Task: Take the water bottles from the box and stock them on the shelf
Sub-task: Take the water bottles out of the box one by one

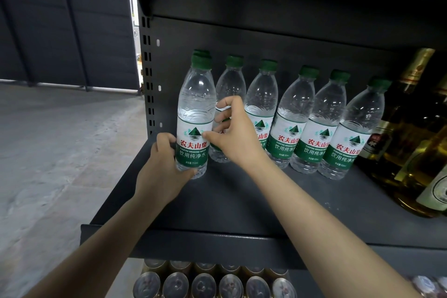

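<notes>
A clear water bottle [194, 116] with a green cap and green-and-white label stands upright at the left end of the dark shelf [229, 201]. My left hand [164, 167] grips its lower part from the left. My right hand [232, 133] is on its right side, thumb touching the label and fingers curled around the second bottle [229, 84] just behind. Another green cap shows right behind the front bottle. Several more identical bottles [314, 123] stand in a row to the right. The box is out of view.
Amber glass bottles [416, 140] crowd the shelf's right end. Below the shelf sit rows of cans [212, 283]. The perforated shelf upright [147, 68] rises at the left, with grey floor [60, 152] beyond. An upper shelf overhangs.
</notes>
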`<act>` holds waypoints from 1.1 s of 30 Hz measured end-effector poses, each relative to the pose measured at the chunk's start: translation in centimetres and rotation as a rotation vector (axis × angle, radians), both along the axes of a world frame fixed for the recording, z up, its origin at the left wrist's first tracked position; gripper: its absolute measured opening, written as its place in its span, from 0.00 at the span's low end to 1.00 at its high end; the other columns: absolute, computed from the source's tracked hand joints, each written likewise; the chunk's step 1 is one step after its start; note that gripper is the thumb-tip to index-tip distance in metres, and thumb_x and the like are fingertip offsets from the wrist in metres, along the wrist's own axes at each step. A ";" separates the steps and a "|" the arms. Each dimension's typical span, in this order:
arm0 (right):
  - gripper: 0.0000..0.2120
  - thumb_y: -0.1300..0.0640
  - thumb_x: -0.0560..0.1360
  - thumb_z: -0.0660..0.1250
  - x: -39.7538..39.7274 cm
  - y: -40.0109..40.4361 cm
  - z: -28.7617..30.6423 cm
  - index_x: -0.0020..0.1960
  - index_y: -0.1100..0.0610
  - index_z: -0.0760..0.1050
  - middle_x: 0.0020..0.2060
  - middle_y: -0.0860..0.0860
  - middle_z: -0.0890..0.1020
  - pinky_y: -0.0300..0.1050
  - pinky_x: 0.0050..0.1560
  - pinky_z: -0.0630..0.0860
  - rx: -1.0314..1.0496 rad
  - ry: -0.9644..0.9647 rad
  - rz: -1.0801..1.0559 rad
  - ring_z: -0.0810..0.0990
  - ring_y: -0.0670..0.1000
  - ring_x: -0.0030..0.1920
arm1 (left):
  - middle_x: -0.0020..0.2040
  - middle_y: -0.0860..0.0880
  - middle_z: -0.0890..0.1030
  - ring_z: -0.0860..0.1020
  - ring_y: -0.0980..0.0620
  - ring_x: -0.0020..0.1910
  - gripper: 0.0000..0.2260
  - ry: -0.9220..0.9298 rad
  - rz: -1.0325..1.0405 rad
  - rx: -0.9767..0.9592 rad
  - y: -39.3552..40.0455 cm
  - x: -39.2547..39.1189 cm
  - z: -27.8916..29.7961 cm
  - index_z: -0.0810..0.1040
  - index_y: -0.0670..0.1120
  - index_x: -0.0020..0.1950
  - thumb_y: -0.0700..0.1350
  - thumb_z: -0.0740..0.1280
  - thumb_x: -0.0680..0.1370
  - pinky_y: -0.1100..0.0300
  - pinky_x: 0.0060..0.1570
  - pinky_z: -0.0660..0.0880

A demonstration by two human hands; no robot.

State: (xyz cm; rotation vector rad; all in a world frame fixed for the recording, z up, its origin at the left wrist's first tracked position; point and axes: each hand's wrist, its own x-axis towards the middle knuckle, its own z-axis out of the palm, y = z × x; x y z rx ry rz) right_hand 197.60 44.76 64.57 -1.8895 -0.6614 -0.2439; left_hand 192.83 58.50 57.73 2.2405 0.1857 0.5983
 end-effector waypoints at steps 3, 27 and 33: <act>0.22 0.66 0.69 0.72 -0.1 -0.2 -0.1 0.52 0.51 0.62 0.37 0.45 0.70 0.29 0.35 0.71 -0.011 -0.010 0.000 0.71 0.44 0.33 | 0.48 0.48 0.73 0.76 0.48 0.42 0.23 0.012 0.001 -0.003 0.1 -0.3 -0.1 0.62 0.49 0.52 0.45 0.75 0.68 0.46 0.43 0.77; 0.10 0.62 0.72 0.66 -7.0 -10.2 -2.7 0.53 0.57 0.73 0.43 0.50 0.75 0.49 0.47 0.75 -0.445 -0.145 -0.242 0.73 0.50 0.41 | 0.47 0.56 0.73 0.74 0.55 0.49 0.05 0.031 -0.338 0.319 -7.0 -6.3 0.7 0.78 0.51 0.50 0.44 0.66 0.75 0.57 0.51 0.73; 0.11 0.60 0.73 0.66 -9.9 -14.8 -2.4 0.56 0.56 0.72 0.44 0.49 0.74 0.48 0.46 0.74 -0.542 -0.134 -0.351 0.71 0.49 0.42 | 0.47 0.56 0.74 0.76 0.55 0.50 0.05 0.014 -0.429 0.352 -11.2 -7.5 1.5 0.78 0.52 0.51 0.45 0.65 0.76 0.54 0.53 0.74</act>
